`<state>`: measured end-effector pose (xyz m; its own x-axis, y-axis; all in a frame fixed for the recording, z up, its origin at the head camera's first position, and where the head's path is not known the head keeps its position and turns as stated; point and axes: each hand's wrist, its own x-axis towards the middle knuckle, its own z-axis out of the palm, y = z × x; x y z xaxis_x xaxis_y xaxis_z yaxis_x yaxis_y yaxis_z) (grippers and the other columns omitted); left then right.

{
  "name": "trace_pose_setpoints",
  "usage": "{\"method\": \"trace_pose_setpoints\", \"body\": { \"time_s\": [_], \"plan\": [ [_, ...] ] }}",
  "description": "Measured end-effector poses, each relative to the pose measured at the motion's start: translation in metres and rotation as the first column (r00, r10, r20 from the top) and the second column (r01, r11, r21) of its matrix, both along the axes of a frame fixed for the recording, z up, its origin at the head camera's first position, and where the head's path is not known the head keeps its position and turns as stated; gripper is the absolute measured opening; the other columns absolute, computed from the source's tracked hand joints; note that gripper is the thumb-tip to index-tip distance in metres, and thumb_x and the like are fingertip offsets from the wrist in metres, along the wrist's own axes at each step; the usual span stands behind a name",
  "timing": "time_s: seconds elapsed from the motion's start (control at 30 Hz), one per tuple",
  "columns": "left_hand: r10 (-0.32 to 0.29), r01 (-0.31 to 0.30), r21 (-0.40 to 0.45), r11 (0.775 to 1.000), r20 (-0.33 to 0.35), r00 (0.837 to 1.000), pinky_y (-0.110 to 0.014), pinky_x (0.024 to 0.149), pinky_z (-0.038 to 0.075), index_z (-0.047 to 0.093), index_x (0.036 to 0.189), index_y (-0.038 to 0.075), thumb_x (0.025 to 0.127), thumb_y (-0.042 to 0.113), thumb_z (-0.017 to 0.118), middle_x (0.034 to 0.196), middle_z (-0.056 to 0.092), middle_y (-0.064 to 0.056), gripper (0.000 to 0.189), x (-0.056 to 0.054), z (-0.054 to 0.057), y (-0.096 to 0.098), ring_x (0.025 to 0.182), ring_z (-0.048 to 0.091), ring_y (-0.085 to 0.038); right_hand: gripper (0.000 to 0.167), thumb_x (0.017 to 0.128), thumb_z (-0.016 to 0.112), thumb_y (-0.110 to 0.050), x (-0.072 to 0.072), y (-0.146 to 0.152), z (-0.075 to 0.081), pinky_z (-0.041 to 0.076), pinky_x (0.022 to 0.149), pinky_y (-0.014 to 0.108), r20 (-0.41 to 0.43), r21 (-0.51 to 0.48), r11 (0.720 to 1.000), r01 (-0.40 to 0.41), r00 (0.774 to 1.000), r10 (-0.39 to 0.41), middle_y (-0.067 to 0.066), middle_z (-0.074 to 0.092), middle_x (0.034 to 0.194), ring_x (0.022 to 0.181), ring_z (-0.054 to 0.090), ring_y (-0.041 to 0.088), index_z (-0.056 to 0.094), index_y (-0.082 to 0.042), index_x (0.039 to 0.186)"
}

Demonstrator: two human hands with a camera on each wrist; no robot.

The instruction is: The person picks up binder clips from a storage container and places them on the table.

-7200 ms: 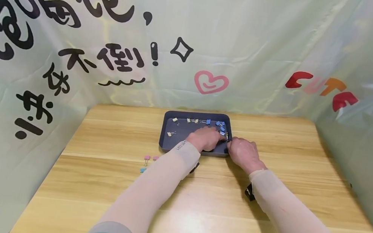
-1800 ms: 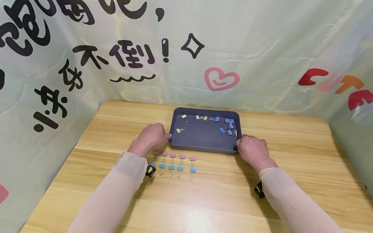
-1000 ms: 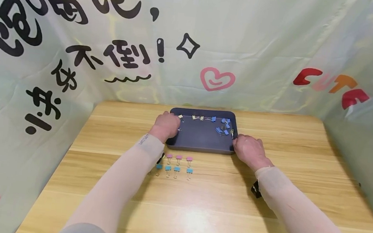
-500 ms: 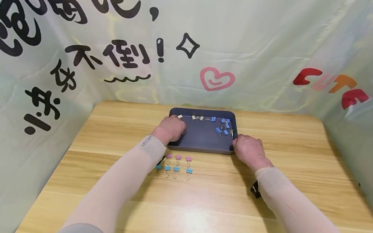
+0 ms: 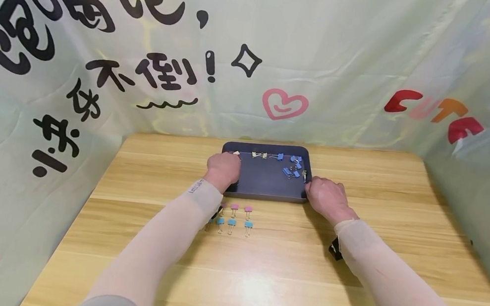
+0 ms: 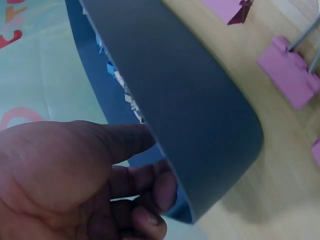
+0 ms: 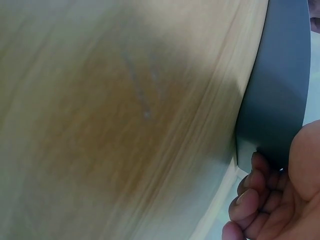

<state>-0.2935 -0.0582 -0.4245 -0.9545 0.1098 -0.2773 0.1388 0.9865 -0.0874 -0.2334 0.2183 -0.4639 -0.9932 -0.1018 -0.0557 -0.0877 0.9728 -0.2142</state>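
Note:
A dark blue tray (image 5: 264,185) lies at the back of the table with binder clips in it. My left hand (image 5: 224,168) reaches over its left wall, covering the spot of a yellow binder clip. In the left wrist view the thumb and curled fingers of the left hand (image 6: 65,165) go behind the tray wall (image 6: 195,90); I cannot tell what the fingertips hold. Another yellow clip (image 5: 236,153) shows just beyond this hand. My right hand (image 5: 329,197) grips the tray's right wall near the front corner, fingers curled at the outside in the right wrist view.
Inside the tray, yellow clips (image 5: 259,155) and a blue clip (image 5: 279,156) line the far side; several blue clips (image 5: 292,172) cluster at right. Before the tray stand rows of pink clips (image 5: 234,208) and light-blue clips (image 5: 231,223), partly behind my left forearm. A cloth wall (image 5: 349,59) rises behind.
My left hand was among the blue clips at right, then at the tray's left outer edge, and is now inside its left part, covering a yellow binder clip. My right hand stays at the right wall.

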Motion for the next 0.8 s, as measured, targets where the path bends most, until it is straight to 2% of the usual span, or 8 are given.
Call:
{"method": "trace_pose_setpoints", "body": {
  "time_s": [0.2, 0.43, 0.8],
  "plan": [
    [0.063, -0.063, -0.01, 0.998, 0.032, 0.998, -0.035, 0.067, 0.053, 0.074, 0.128, 0.019, 0.108, 0.022, 0.052, 0.119, 0.076, -0.004, 0.03, 0.0001, -0.0021, 0.0078, 0.092, 0.071, -0.018, 0.037, 0.108, 0.042, -0.024, 0.0005, -0.0005, -0.0003, 0.05, 0.084, 0.061, 0.001, -0.001, 1.0, 0.004, 1.0, -0.004, 0.02, 0.07, 0.088, 0.084, 0.067, 0.037, 0.062, 0.0, 0.089],
    [0.025, -0.026, 0.055, 0.998, 0.028, 0.999, -0.042, 0.078, 0.062, 0.075, 0.125, 0.014, 0.107, 0.02, 0.055, 0.126, 0.075, -0.008, 0.027, -0.0024, -0.0047, 0.0071, 0.101, 0.073, -0.023, 0.036, 0.109, 0.043, -0.024, -0.0004, -0.0004, 0.0011, 0.05, 0.083, 0.061, 0.0, 0.004, 1.0, 0.002, 1.0, -0.002, 0.02, 0.069, 0.088, 0.085, 0.068, 0.037, 0.062, -0.001, 0.089],
    [0.042, -0.044, 0.084, 0.996, 0.024, 0.999, -0.044, 0.086, 0.062, 0.072, 0.131, 0.014, 0.107, 0.022, 0.055, 0.13, 0.073, -0.008, 0.031, -0.002, -0.0059, 0.0029, 0.114, 0.072, -0.025, 0.037, 0.108, 0.042, -0.024, -0.0007, -0.0005, 0.0006, 0.051, 0.083, 0.061, -0.002, 0.003, 1.0, -0.002, 1.0, 0.002, 0.019, 0.069, 0.086, 0.085, 0.068, 0.037, 0.061, -0.001, 0.087]
  ]
}}
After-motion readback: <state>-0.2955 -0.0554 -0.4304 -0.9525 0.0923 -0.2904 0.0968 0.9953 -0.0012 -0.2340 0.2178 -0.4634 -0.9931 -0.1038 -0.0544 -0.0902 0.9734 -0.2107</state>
